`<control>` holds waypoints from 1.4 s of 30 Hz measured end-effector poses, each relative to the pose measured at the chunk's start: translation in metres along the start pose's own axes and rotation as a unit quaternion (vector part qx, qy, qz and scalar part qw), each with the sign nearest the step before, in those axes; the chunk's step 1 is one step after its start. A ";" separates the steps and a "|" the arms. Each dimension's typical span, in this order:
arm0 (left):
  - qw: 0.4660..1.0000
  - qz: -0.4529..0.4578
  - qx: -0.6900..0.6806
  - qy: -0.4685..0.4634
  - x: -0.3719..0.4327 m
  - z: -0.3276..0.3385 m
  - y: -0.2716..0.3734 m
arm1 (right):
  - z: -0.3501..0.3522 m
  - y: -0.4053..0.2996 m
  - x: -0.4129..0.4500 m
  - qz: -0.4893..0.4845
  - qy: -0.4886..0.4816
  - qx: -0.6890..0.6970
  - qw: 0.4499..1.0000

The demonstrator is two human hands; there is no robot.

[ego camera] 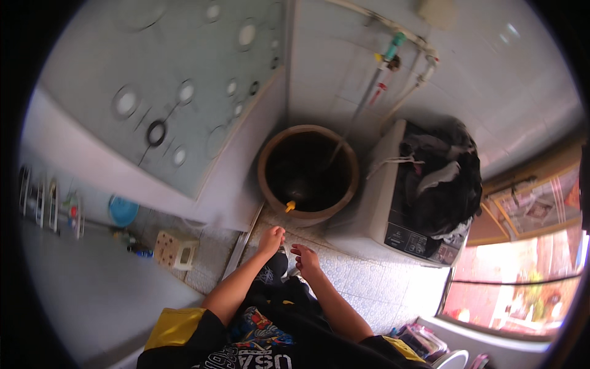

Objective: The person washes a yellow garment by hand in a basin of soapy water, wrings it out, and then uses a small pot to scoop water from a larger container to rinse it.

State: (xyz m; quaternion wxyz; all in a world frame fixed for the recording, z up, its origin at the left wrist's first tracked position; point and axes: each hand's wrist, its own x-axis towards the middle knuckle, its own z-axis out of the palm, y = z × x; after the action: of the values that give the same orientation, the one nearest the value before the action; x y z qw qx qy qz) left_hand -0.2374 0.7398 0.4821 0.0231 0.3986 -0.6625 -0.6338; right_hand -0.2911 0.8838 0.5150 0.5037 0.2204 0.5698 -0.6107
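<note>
My left hand [272,241] is in the air just short of a large round vat, its fingers curled in and no object showing in it. Beside it, my right hand [305,259] has its fingers loosely bent and apart, holding nothing. The vat [262,170] has a thick brown rim and a dark inside that looks like water. On its near rim sits a small yellow plastic piece [290,206]. A thin grey hose [365,98] runs from a green-fitted wall tap [394,46] down into the vat. Neither hand touches the vat.
A washing machine [375,193] stands right of the vat, dark clothes [428,184] heaped on top. Left are a frosted glass panel [193,124], a plastic stool [175,250] and a blue basin [123,210]. A metal door track [237,253] crosses the tiled floor [364,276].
</note>
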 end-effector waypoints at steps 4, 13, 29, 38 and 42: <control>0.990 -0.089 -0.104 0.044 -0.071 -0.055 -0.016 | 0.041 0.027 -0.020 0.033 -0.082 -0.064 0.994; 0.954 -0.053 -0.166 0.244 -0.111 -0.214 -0.074 | 0.199 0.068 -0.050 0.068 -0.298 -0.313 0.899; 0.909 -0.188 -0.303 0.215 -0.084 -0.563 -0.166 | 0.502 0.205 0.036 0.183 -0.194 -0.262 0.927; 0.813 -0.242 -0.487 0.208 -0.053 -0.618 -0.151 | 0.597 0.173 0.096 0.151 -0.162 -0.234 0.947; 0.830 -0.195 -0.482 0.199 0.005 -0.634 -0.105 | 0.629 0.147 0.133 0.117 -0.182 -0.196 0.956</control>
State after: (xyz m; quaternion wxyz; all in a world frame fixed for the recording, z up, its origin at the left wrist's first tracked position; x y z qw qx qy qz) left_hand 0.1512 0.2288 0.5140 0.2197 0.5756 -0.1620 -0.7708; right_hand -0.0244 0.2809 0.4924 0.7006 0.0673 0.5470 -0.4533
